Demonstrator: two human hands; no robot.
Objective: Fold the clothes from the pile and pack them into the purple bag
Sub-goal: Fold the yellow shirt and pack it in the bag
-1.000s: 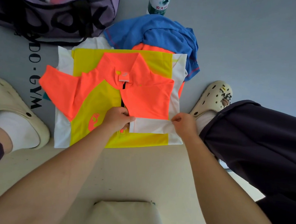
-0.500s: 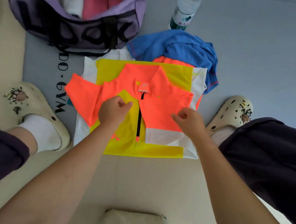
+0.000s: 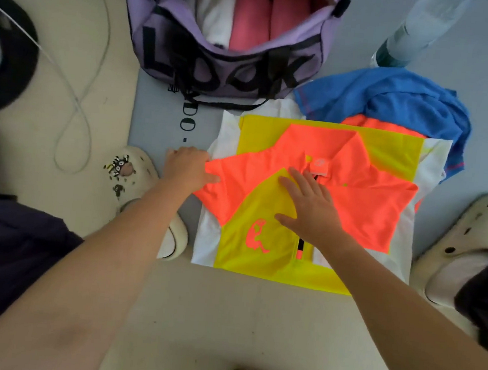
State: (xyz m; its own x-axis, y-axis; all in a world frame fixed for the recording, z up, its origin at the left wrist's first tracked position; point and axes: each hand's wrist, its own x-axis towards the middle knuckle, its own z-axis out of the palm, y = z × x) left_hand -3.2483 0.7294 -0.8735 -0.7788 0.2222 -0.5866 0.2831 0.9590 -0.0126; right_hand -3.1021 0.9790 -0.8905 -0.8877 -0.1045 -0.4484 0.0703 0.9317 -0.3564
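On mat: one shirt [image 3: 362,208], two hands [image 3: 189,166] [image 3: 312,209]; bag [image 3: 218,63] beyond.

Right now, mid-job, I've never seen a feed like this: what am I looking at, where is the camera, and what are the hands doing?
There is no machine here, only a person working bare-handed. The single picture comes from a camera on the person's head, looking down over both forearms. On the floor lies an orange and yellow zip shirt, spread flat. The left hand grips the shirt's orange sleeve at its outer edge. The right hand lies flat with straight fingers on the shirt's chest, pressing it down. Behind the shirt a blue garment waits crumpled. The purple bag stands open beyond, with rolled white and pink clothes inside. A water bottle stands to its right. The pale clogs are the person's own feet.
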